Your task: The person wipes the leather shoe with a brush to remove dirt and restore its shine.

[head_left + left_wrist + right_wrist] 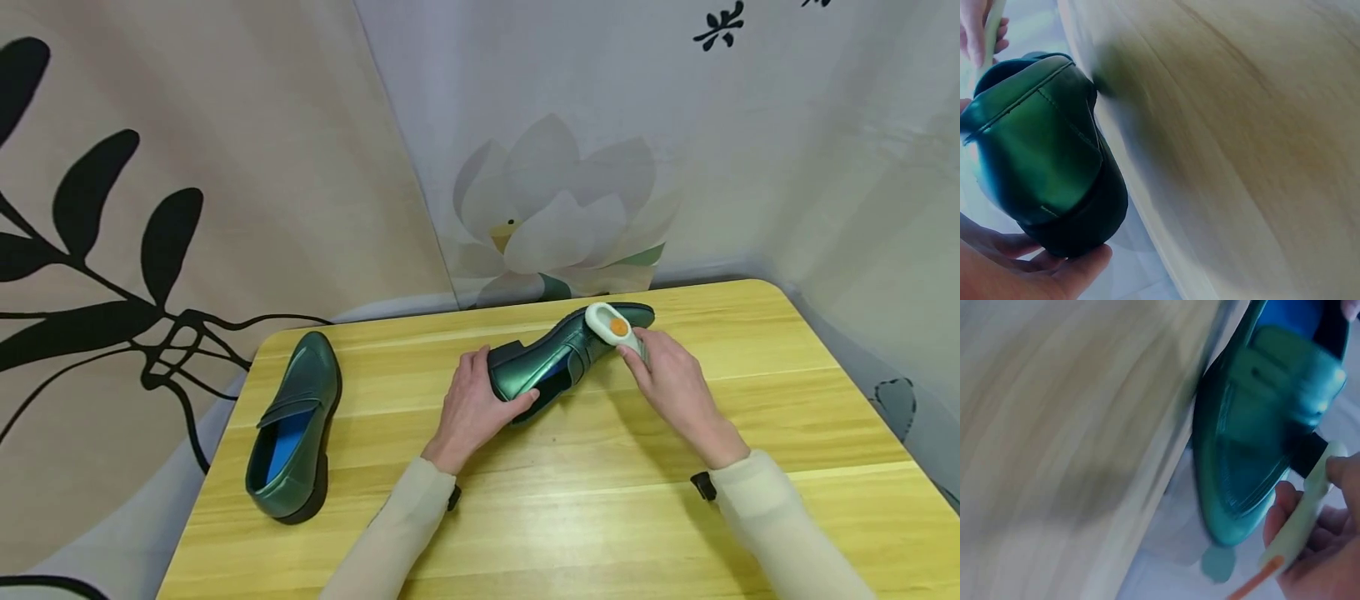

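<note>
A dark green metallic loafer (531,367) is held on its side near the table's back edge, toe to the right. My left hand (476,408) grips it by the heel, with the thumb at the shoe opening. In the left wrist view the loafer's back (1041,150) faces the camera, fingers around the heel. My right hand (678,392) holds a white-handled brush (599,321) with an orange spot against the loafer's upper, toward the toe. Its dark bristles (1309,454) show beside the upper in the right wrist view.
A matching green loafer (300,442) with a blue insole stands on the left of the wooden table (562,517), toe pointing away. Patterned cloth (300,167) hangs close behind the table's back edge.
</note>
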Demonstrator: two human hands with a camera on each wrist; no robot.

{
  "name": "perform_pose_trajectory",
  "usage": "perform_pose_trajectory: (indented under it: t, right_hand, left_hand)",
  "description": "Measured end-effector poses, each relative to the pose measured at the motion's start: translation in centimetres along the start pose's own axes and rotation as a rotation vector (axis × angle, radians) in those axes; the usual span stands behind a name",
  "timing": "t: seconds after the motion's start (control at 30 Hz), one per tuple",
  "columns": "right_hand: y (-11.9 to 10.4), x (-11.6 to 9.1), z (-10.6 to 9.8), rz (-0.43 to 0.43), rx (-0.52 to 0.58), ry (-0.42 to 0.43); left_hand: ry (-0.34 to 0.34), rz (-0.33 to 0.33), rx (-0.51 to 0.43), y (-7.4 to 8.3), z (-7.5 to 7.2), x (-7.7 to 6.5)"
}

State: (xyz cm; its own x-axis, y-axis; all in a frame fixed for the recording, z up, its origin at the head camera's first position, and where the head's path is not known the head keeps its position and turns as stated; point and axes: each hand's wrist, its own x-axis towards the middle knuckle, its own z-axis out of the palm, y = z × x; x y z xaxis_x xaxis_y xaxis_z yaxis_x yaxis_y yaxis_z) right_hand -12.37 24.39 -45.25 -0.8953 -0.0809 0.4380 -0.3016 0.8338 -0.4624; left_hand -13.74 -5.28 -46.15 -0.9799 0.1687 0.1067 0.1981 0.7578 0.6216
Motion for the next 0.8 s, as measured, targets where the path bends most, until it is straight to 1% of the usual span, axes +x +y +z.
perform_pose_trajectory:
  t: [0.17, 0.3, 0.53, 0.73, 0.8]
  right_hand:
    - [1.9, 0.2, -1.1, 0.144, -0.023, 0.01]
    - [3.1, 0.2, -1.9, 0.216, -0.04, -0.001]
    - [4.6, -0.3, -2.4, 0.297, -0.04, -0.059]
    - [5.0, -0.4, -3.1, 0.341, -0.002, -0.114]
    - [5.0, -0.4, -3.4, 0.356, 0.019, -0.13]
  left_hand:
    - [-0.014, -0.015, -0.006, 0.0, 0.1, 0.1]
    - [-0.015, -0.011, -0.012, -0.2, 0.1, 0.1]
    - [-0.013, -0.022, -0.009, -0.7, 0.0, 0.0]
    - [-0.027, -0.023, -0.026, -0.7, 0.0, 0.1]
    - [-0.044, -0.02, -0.025, -0.8, 0.0, 0.2]
